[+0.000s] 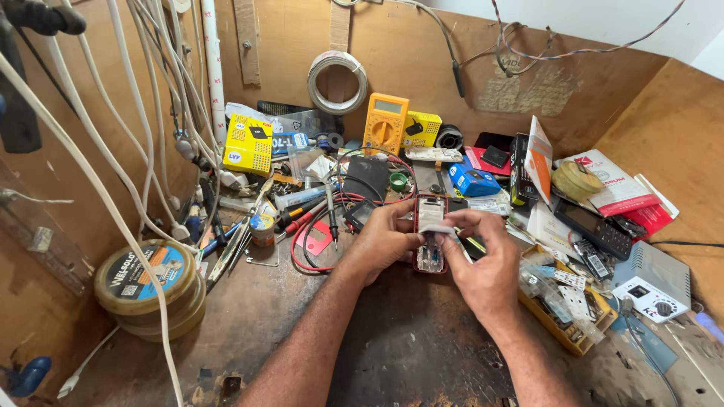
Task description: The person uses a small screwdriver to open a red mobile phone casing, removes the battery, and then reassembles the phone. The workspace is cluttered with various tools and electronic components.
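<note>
A small red phone (431, 212) lies opened, back up, at the middle of the wooden workbench (407, 347). My left hand (381, 241) grips its left side, fingers curled around the edge. My right hand (483, 260) is over its right side and pinches a small white piece (443, 229) above the phone's inside. The lower part of the phone (431, 260) shows bare circuitry between my two hands.
A yellow multimeter (385, 124) stands at the back wall with red and black probe leads (320, 226) trailing forward. Round solder tins (147, 283) sit at left under hanging white cables (143, 151). Boxes, phones and a yellow parts tray (573, 332) crowd the right side.
</note>
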